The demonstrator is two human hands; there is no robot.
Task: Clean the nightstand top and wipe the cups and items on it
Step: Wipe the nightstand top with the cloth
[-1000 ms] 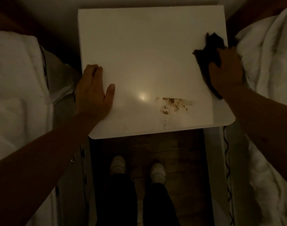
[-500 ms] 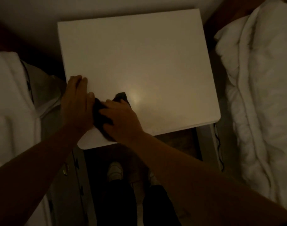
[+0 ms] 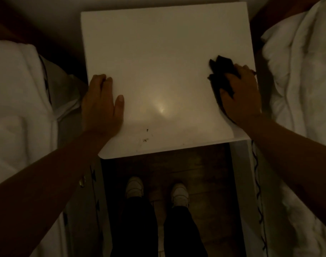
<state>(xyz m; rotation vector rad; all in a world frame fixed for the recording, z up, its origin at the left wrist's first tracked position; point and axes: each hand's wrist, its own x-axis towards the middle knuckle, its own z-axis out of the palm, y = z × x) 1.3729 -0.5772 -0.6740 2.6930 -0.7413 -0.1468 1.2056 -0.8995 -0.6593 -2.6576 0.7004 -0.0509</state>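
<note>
pressed under the right hand [image 3: 241, 93], a dark cloth [image 3: 220, 74] sits at the nightstand top [image 3: 158, 52]'s right edge, fingers curled over it. left hand [image 3: 101, 106] lies flat on the left edge, holding nothing. a few dark specks [image 3: 145, 135] remain near the front edge, so wiping looks mostly done. no cups in view.

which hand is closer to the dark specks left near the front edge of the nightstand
Left. The left hand rests flat just up and left of the specks; the right hand, holding the dark cloth, is at the far right edge.
</note>
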